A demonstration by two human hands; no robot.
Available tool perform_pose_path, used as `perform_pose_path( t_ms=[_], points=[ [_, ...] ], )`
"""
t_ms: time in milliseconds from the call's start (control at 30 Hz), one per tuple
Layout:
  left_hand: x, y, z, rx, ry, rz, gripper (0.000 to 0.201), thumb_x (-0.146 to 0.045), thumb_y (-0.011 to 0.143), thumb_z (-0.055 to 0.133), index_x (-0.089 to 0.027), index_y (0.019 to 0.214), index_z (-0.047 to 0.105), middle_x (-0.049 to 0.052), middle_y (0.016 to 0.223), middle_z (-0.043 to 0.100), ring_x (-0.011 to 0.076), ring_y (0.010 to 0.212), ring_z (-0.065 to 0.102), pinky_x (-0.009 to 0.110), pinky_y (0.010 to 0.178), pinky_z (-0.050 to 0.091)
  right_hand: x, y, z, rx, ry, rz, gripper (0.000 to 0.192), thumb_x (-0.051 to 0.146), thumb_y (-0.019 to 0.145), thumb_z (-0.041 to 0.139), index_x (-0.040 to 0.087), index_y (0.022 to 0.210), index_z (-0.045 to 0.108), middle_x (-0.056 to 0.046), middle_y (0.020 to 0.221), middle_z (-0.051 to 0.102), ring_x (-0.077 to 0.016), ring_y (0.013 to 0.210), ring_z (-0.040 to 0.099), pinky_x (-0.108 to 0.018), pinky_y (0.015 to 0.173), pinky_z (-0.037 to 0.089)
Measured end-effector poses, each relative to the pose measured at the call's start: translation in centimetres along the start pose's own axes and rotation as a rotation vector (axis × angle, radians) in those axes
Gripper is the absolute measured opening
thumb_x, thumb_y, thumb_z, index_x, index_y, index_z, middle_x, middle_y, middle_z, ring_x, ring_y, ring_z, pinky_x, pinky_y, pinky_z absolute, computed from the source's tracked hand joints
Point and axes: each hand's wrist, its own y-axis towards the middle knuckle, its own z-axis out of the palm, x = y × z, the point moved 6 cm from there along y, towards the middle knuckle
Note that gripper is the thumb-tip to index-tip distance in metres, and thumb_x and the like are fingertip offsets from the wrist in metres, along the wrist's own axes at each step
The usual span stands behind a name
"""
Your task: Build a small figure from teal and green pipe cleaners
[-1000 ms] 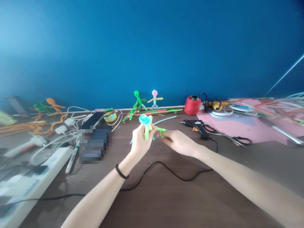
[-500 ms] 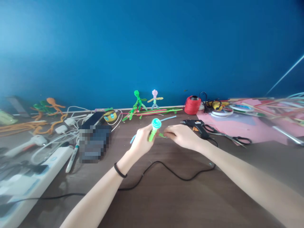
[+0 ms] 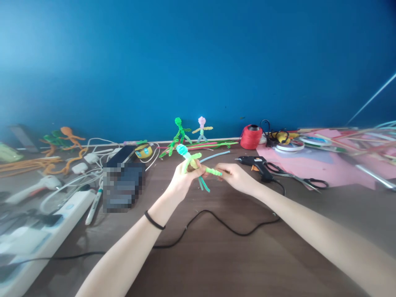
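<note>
A pipe cleaner figure with a turquoise coiled head (image 3: 182,151) and yellow-green limbs is tilted in my left hand (image 3: 182,175), whose fingers wrap round its middle and hide part of it. One coiled yellow-green limb (image 3: 213,171) points right. My right hand (image 3: 232,175) pinches that limb at its teal tip. Two loose teal pipe cleaner ends (image 3: 202,184) hang below the left fingers. Behind the hands, a light blue pipe cleaner (image 3: 216,156) lies on the table.
Two finished-looking pipe cleaner figures, one green (image 3: 178,128) and one pink-headed (image 3: 202,128), stand by the wall. A red thread spool (image 3: 251,137), glue gun (image 3: 258,165) and scissors (image 3: 293,176) lie right. A power strip (image 3: 66,225) and marker (image 3: 94,206) are left; a black cable (image 3: 213,213) crosses in front.
The figure has turned in my left hand: its head has moved left and up, and its limbs now show. My right hand has shifted slightly, holding the limb's end.
</note>
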Motion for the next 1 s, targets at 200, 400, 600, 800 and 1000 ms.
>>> perform_pose_path(
  t_ms=[200,400,600,800,1000],
  points=[
    [0.4,-0.1,0.6,-0.035,-0.152,-0.002,0.024,-0.017,0.059,0.071,-0.016,0.070,0.049,-0.003,0.061,0.058,0.0106,0.059,0.058,0.026,0.064,0.046,0.0,-0.4,1.8,0.048,0.080,0.060,0.037,0.042,0.089,0.035,0.017,0.066,0.049,0.002,0.057,0.048,-0.0102,0.055,0.046,-0.023,0.058,0.035],
    [0.3,-0.5,-0.1,-0.195,0.061,0.111,0.019,-0.022,0.062,0.069,-0.016,0.067,0.052,-0.003,0.060,0.057,0.0123,0.061,0.059,0.025,0.062,0.046,0.1,-0.8,3.3,0.153,0.105,0.138,0.030,0.037,0.089,0.033,0.017,0.069,0.045,0.001,0.059,0.053,-0.0101,0.050,0.049,-0.024,0.055,0.038],
    [-1.0,-1.2,0.1,-0.208,0.655,0.278,0.006,-0.022,0.072,0.058,-0.017,0.070,0.054,0.000,0.068,0.064,0.0148,0.065,0.061,0.025,0.062,0.045,1.2,-1.0,3.2,0.230,-0.107,0.120,0.026,0.027,0.088,0.036,0.018,0.064,0.043,0.002,0.053,0.051,-0.0094,0.048,0.047,-0.024,0.056,0.034],
    [-1.6,-1.5,0.7,-0.138,1.002,0.318,0.006,-0.017,0.074,0.050,-0.017,0.072,0.056,0.001,0.070,0.066,0.0136,0.061,0.060,0.023,0.061,0.043,1.5,-0.8,2.0,0.224,-0.355,0.106,0.023,0.026,0.087,0.040,0.017,0.076,0.058,-0.001,0.056,0.057,-0.0114,0.050,0.050,-0.024,0.053,0.029],
    [-1.3,-1.0,0.4,-0.055,1.020,0.287,0.007,-0.015,0.072,0.050,-0.018,0.072,0.056,0.000,0.066,0.064,0.0132,0.059,0.058,0.022,0.059,0.041,1.9,-0.3,-0.4,0.070,-0.479,0.026,0.021,0.027,0.086,0.046,0.021,0.081,0.066,-0.004,0.080,0.068,-0.0171,0.073,0.059,-0.025,0.061,0.034]
  ],
)
